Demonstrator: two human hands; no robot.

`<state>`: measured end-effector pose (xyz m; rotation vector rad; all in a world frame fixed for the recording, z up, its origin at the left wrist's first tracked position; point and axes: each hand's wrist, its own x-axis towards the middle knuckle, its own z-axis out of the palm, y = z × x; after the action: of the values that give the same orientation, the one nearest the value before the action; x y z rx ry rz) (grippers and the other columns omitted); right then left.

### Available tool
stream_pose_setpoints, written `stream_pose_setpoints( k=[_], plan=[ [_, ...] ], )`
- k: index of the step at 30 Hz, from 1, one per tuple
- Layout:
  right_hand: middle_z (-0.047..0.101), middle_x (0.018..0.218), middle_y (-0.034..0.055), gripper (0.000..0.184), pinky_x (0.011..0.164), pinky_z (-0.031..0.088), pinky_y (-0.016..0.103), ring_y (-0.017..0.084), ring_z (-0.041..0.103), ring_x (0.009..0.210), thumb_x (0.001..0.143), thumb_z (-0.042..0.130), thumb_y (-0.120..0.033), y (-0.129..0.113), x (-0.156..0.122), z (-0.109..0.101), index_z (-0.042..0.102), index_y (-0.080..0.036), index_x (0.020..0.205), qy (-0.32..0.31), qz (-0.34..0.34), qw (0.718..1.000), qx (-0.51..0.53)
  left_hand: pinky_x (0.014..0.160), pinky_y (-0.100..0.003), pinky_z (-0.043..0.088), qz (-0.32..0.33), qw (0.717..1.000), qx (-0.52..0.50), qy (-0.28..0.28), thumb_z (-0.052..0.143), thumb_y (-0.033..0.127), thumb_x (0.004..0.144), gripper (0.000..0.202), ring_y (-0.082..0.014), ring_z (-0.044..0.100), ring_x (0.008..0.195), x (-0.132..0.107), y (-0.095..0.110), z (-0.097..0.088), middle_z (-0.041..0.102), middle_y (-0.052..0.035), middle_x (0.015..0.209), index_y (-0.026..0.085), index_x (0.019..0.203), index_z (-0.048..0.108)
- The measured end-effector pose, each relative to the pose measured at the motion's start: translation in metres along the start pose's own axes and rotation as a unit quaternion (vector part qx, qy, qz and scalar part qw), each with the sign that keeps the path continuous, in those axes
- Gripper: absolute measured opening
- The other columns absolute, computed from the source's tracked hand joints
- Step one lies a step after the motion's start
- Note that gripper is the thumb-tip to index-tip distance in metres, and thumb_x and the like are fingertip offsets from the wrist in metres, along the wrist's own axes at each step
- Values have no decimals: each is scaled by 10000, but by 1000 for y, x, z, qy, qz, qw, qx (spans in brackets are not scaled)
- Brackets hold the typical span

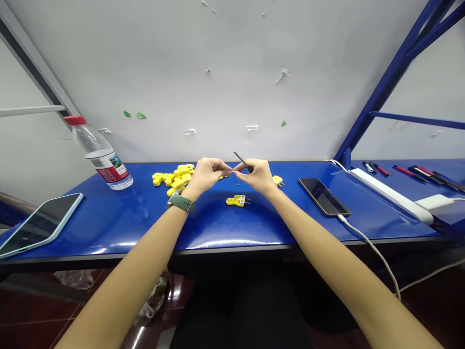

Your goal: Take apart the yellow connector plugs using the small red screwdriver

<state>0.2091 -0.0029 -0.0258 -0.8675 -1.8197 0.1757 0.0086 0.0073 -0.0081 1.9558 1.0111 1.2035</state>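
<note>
Leftmost, a tablet (pixel 38 224) is cut off by the frame edge, and a red-capped bottle (pixel 101 155) stands on the blue desk (pixel 119 218). A heap of yellow plugs (pixel 176 176) lies partly hidden behind the left hand (pixel 207 173). That hand is raised above the desk with its fingertips pinched shut; whatever sits between them is too small to make out. The right hand (pixel 258 175) meets it fingertip to fingertip, closed around a thin dark tool (pixel 242 161) whose shaft slants up and to the left. Below the hands a single yellow plug (pixel 237 200) with metal prongs lies on the desk. Another plug (pixel 278 181) peeks from behind the right hand, and a phone (pixel 324 196) lies further right.
</note>
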Motion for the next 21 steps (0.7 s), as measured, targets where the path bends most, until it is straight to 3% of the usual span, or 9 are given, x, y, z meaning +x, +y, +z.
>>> stream_pose_setpoints(
  k=[9, 17, 21],
  plan=[
    [652, 670, 8, 151, 570, 352, 275, 117, 460, 588, 858, 745, -314, -1, 1, -7, 796, -176, 825, -25, -31, 999, 2, 808, -351, 610, 37, 999, 23, -23, 772, 284, 757, 168, -248, 769, 816, -3, 5, -6, 802, -64, 799, 157, 861, 810],
    [683, 709, 13, 186, 562, 357, 279, 120, 475, 595, 860, 758, -370, -2, 0, -8, 783, -187, 840, -21, 4, 999, 38, 841, -325, 606, 125, 985, 121, 8, 757, 304, 826, 143, -204, 750, 817, -7, 9, -8, 812, -44, 865, 185, 882, 811],
    [716, 750, 32, 276, 553, 357, 283, 125, 478, 599, 858, 761, -459, -3, 1, -9, 777, -185, 826, -16, 14, 998, 56, 803, -313, 607, 141, 981, 134, -2, 742, 362, 861, 200, -201, 752, 797, -8, 11, -9, 813, -49, 871, 183, 918, 811]
  ],
)
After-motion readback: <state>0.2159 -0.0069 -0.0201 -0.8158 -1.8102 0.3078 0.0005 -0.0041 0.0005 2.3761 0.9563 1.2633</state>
